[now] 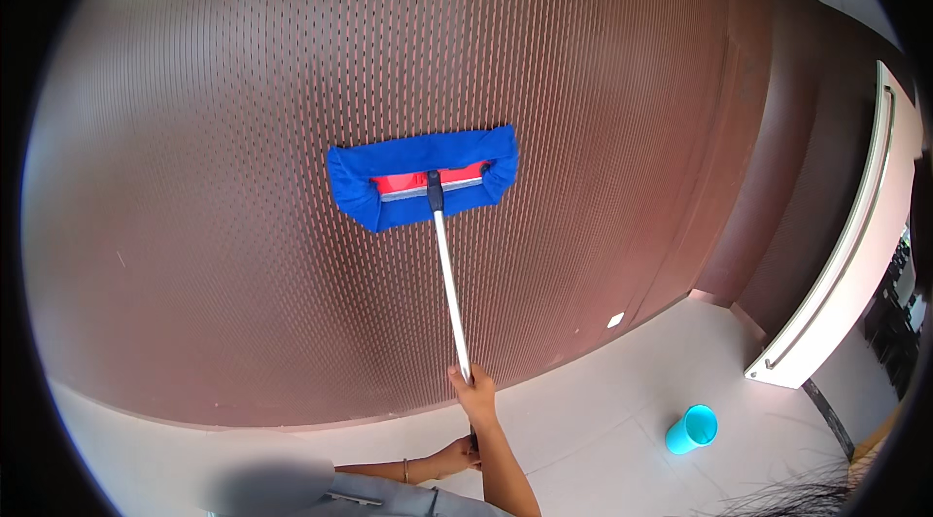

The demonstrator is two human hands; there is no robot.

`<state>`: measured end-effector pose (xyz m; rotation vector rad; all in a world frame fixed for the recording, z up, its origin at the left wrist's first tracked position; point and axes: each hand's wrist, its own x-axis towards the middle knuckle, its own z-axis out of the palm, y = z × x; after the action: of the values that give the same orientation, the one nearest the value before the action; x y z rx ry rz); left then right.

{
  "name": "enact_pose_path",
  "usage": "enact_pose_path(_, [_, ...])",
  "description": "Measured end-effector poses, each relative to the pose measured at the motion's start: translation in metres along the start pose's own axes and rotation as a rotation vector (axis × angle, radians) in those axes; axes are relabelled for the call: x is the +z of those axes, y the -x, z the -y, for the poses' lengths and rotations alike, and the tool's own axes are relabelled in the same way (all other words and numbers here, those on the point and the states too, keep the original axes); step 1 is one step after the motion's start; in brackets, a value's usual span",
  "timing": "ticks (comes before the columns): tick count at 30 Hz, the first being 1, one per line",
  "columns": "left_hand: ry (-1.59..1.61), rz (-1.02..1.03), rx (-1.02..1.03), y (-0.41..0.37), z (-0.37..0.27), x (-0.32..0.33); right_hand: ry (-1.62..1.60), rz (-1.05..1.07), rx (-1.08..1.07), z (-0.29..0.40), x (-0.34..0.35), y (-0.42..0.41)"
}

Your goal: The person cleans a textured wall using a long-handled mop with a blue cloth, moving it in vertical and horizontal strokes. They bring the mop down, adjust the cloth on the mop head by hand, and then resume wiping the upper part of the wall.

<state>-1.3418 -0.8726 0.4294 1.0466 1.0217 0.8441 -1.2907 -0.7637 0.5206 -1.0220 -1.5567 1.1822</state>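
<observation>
A flat mop with a silver metal pole (450,284) reaches up to a brown slatted, perforated wall panel (583,116). Its head, a red plate (401,184) wrapped in a blue cloth (430,151), lies against the panel. My right hand (475,393) is closed around the pole, its thumb along the metal. Lower down, my left hand (458,456), with a bracelet at the wrist, grips the dark handle end (474,440); the right forearm partly hides it.
A turquoise bucket (684,437) stands on the pale tiled floor (590,429) at the lower right. Beyond it is an open white door (838,298) with a long handle. A white wall plate (616,320) sits low on the panel. Dark hair shows at the bottom right.
</observation>
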Motion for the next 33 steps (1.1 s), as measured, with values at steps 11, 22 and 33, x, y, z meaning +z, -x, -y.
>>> enact_pose_path(11, [0.031,-0.014,-0.102,0.001,-0.005,-0.018,-0.174,0.075,0.23,-0.125,-0.068,0.208])
enact_pose_path(22, [-0.232,-0.09,0.15,-0.003,-0.075,-0.018,0.396,-0.042,0.625,-0.189,-0.085,0.264])
enact_pose_path(33, [-2.111,-0.69,0.968,0.01,-0.401,-0.029,0.453,-0.329,0.257,-0.042,-0.027,0.124])
